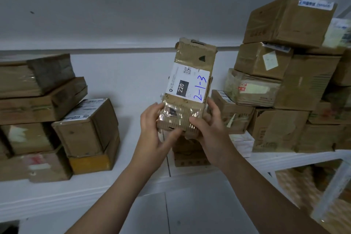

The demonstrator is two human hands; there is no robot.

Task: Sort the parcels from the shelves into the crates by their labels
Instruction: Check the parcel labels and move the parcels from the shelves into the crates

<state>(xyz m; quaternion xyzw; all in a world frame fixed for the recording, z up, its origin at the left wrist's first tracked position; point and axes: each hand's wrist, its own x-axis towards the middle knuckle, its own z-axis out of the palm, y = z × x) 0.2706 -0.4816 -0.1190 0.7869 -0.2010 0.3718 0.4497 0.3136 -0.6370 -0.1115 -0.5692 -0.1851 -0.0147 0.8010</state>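
1. Two-handed hold on taped cardboard parcel (191, 89), upright, over shelf (129, 138), between left box stack (57, 119) and right box stack (284, 91).
2. Gripped low-left by curled left hand (152, 131), low-right by curled right hand (208, 127).
3. White label (187, 83): "220", "2-1-3".

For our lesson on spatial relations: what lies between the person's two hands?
In the head view, the lower end of the labelled parcel lies between the left hand and the right hand; both grip it.

A plain white wall (133, 5) stood beyond the left grip (152, 129) and the right grip (210, 131). A white shelf (47, 194) ran below them, with pale grey floor tiles (190, 214) lower still, in soft, even light.
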